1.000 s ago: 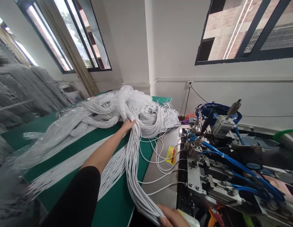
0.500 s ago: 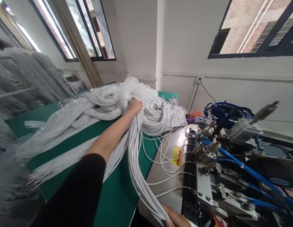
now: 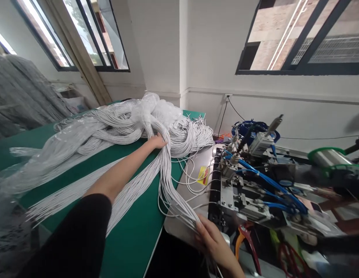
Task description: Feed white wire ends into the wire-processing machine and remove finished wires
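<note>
A thick bundle of thin white cables [image 3: 167,170] runs from the plastic-wrapped heap down toward me. My left hand [image 3: 158,141] is closed around its upper part, near the table's middle; some of its fingers are hidden behind the strands. Lower down, at the front of the metal plate, my right hand [image 3: 212,239] grips the same bundle near its end. Beneath my left forearm, more white cables [image 3: 135,189] lie fanned across the green table [image 3: 130,251]. Coiled white cables [image 3: 191,135] are piled just beyond the bundle.
Clear plastic wrapping [image 3: 150,106] covers part of the heap. To the right stands a machine [image 3: 234,181] with blue air hoses and several cables leading into it over a metal plate [image 3: 179,226]. Orange-and-red-handled pliers [image 3: 249,243] and a wire spool [image 3: 331,157] are farther right.
My left hand has moved a little down the bundle from beside the plastic. My right hand has come further into view with the bundle's end. The view has turned to the right.
</note>
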Tool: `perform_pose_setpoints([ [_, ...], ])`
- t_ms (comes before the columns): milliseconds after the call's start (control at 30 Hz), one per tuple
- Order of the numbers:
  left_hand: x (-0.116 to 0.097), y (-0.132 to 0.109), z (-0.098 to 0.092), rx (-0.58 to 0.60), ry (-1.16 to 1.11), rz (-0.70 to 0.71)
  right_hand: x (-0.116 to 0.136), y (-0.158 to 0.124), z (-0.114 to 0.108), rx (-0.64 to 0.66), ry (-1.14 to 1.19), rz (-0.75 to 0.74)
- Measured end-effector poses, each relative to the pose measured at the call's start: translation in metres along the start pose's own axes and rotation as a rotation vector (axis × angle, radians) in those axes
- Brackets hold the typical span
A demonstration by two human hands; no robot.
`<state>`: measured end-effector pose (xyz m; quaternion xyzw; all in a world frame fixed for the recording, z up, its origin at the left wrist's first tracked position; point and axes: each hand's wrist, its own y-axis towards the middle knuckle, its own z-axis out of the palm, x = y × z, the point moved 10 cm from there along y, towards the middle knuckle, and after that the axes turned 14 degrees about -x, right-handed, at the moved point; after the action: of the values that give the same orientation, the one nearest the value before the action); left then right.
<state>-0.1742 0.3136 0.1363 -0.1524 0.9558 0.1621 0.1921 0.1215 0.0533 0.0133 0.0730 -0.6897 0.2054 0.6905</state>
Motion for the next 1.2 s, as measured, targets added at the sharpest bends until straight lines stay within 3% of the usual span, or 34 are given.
perform_pose_setpoints([
  [133,-0.033,-0.108,-0.02,0.226,-0.006,0.291,-0.002,-0.003,0.003,0.008,0.318,0.058],
  [167,-0.046,-0.143,-0.022,0.323,-0.033,0.403,0.003,-0.006,0.002,-0.006,0.376,0.049],
  [233,-0.08,-0.224,-0.021,0.523,-0.087,0.766,0.013,-0.015,-0.001,-0.026,0.471,0.017],
  [300,-0.102,-0.276,-0.023,0.446,-0.103,0.971,0.023,-0.025,-0.004,-0.049,0.556,-0.018],
  [367,-0.117,-0.303,-0.014,0.237,-0.1,1.072,0.027,-0.034,-0.005,-0.066,0.632,-0.038],
  [433,-0.128,-0.314,-0.003,-0.02,-0.158,1.115,0.026,-0.04,-0.002,-0.061,0.704,-0.033],
  [500,-0.136,-0.318,0.009,-0.184,-0.259,1.141,0.021,-0.045,0.002,-0.05,0.756,-0.021],
  [567,-0.141,-0.315,0.026,-0.196,-0.265,1.135,0.014,-0.049,0.005,-0.051,0.744,0.0],
  [633,-0.146,-0.311,0.043,-0.101,-0.141,1.127,0.004,-0.053,0.005,-0.09,0.619,0.026],
  [733,-0.147,-0.311,0.047,0.004,0.012,1.14,0.0,-0.06,-0.004,-0.217,0.174,-0.022],
  [833,-0.147,-0.313,0.038,0.002,0.036,1.152,0.025,-0.067,-0.016,-0.35,-0.348,-0.263],
  [933,-0.148,-0.317,0.037,-0.11,-0.016,1.183,0.05,-0.073,-0.028,-0.466,-0.589,-0.459],
  [1033,-0.149,-0.332,0.036,-0.305,-0.188,1.27,0.062,-0.076,-0.054,-0.612,-0.588,-0.539],
  [1133,-0.144,-0.341,0.029,-0.483,-0.361,1.27,0.058,-0.073,-0.086,-0.74,-0.459,-0.505],
  [1200,-0.142,-0.348,0.025,-0.529,-0.406,1.284,0.049,-0.07,-0.105,-0.818,-0.351,-0.439],
])
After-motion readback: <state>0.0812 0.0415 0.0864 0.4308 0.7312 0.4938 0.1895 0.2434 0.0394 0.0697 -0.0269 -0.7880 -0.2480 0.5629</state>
